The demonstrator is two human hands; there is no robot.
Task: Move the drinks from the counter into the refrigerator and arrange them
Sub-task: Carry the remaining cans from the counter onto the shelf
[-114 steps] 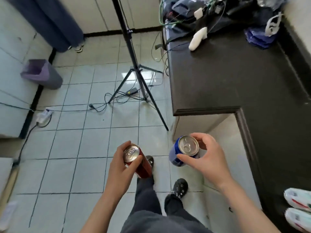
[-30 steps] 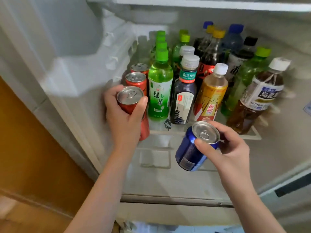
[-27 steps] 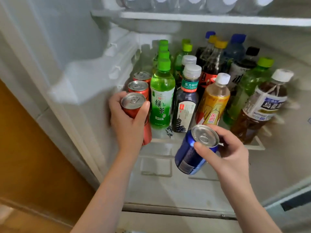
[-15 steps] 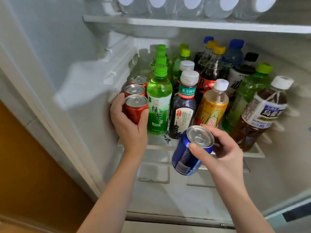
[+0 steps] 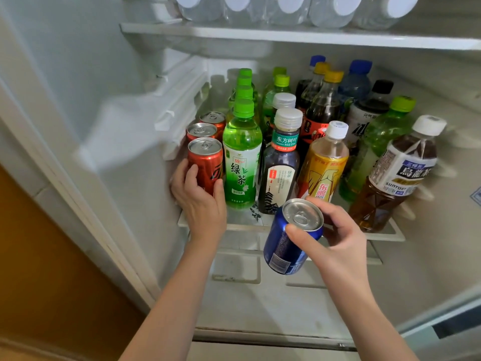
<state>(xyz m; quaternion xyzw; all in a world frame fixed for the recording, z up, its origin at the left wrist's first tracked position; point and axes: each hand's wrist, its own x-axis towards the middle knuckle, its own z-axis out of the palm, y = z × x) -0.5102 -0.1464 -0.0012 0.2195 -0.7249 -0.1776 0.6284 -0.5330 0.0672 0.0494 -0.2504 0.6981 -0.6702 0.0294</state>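
Note:
My left hand [image 5: 199, 201] grips the lower part of a red can [image 5: 207, 162], which stands upright at the front left of the fridge shelf [image 5: 385, 234]. Two more red cans [image 5: 201, 130] line up behind it. My right hand [image 5: 338, 241] holds a blue can [image 5: 289, 243] tilted in the air, in front of and just below the shelf's front edge. To the right of the red cans stands a green tea bottle [image 5: 242, 157], then a dark bottle [image 5: 282, 162] and a yellow bottle [image 5: 324, 162].
Several more bottles fill the shelf behind and to the right, with a brown tea bottle [image 5: 398, 175] leaning at the right front. An upper shelf [image 5: 286, 35] carries clear water bottles. The fridge's white left wall [image 5: 91, 100] is close beside the cans. Drawer covers [image 5: 236, 267] lie below.
My left hand has pushed the red can onto the shelf in line with the two others and slid down to its base. The blue can in my right hand has barely moved.

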